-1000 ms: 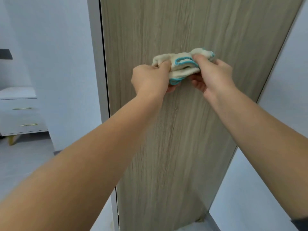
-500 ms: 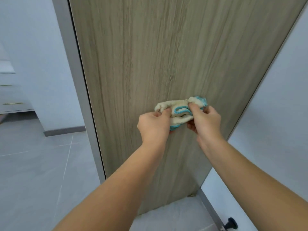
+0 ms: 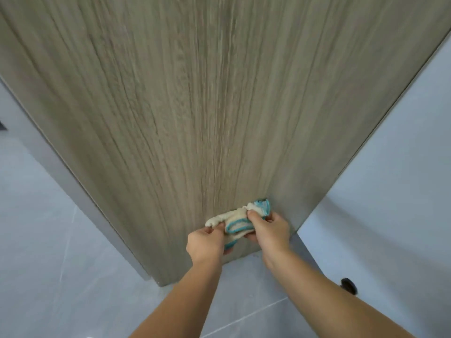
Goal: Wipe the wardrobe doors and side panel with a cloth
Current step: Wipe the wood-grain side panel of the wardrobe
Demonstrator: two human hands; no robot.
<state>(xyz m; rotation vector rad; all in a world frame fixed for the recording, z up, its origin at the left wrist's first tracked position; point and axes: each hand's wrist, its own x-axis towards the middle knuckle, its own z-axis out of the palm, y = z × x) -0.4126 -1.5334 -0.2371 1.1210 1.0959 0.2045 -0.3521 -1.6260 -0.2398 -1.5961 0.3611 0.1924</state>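
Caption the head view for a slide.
Left hand and right hand grip a bunched cloth against the wood panel, low near the floor.

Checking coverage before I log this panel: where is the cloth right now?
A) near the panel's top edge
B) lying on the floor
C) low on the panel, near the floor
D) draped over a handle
C: the left hand and right hand grip the cloth against the wood-grain panel close to its bottom edge, above the tiled floor.
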